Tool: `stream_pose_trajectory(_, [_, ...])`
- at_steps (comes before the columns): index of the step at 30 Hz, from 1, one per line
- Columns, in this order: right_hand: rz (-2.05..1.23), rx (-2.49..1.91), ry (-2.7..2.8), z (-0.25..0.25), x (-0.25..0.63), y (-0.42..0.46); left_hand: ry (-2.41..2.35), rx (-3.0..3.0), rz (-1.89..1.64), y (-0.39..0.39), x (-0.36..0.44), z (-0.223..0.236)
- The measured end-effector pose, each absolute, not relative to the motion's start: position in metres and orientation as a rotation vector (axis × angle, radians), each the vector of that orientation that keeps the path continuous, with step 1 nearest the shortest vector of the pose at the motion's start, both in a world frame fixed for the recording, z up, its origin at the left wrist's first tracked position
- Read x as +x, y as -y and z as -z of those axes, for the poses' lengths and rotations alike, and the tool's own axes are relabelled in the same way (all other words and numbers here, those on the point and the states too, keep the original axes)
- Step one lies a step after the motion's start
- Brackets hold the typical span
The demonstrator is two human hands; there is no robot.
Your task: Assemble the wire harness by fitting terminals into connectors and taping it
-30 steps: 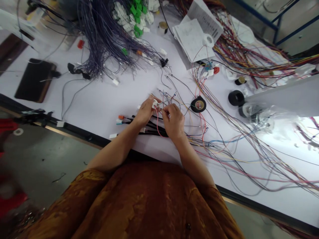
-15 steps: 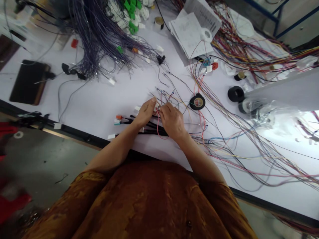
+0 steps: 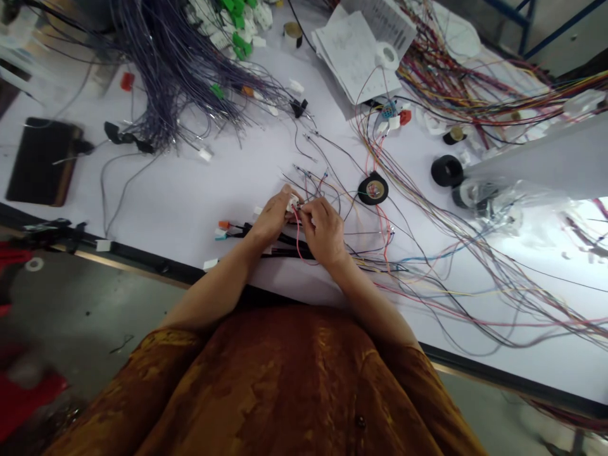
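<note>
From where I stand, the only view is the one from the head camera, looking down over a rust-orange shirt at a long white workbench. The left hand is curled narrow, its fingertips closed around a small white connector. The right hand is also nearly closed, pinching in at the connector's right side among thin wires, and a red wire hangs down between the two hands. The connector sits right between the fingertips, so only a little of it shows.

Both forearms rest just behind the bench's near edge, with open white bench to the left of the hands. Under the hands lies a bundle of black wires, with orange and white ends poking out on the left. Just to the right sits a roll of black tape, and loose colored wires spread toward the right. A thick bunch of purple wires fills the upper left, and papers lie at upper center.
</note>
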State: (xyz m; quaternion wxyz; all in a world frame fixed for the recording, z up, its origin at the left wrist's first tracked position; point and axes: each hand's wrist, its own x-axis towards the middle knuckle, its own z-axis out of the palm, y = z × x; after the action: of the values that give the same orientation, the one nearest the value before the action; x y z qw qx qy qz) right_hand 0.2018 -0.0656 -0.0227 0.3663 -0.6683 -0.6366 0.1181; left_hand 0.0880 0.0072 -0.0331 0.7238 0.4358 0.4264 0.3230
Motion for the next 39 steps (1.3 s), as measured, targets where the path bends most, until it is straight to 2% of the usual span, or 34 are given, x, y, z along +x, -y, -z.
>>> stream_pose_trajectory(8, [-0.488, -1.631, 1.391, 0.028, 0.206, 0.07, -0.89, 1.045, -0.778, -0.003, 0.089, 0.037])
stream_pose_trajectory(17, [-0.405, -1.699, 1.425, 0.032, 0.202, 0.075, -0.92, 1.046, -0.749, -0.004, 0.089, 0.034])
stream_pose_trajectory(28, [-0.193, -1.773, 1.551, 0.034, 0.2, 0.077, -0.856, 1.416, -0.727, -0.003, 0.084, 0.038])
stream_pose_trajectory(39, [-0.627, -1.502, 1.142, 0.034, 0.204, 0.073, -0.861, 1.364, -0.657, -0.003, 0.084, 0.04])
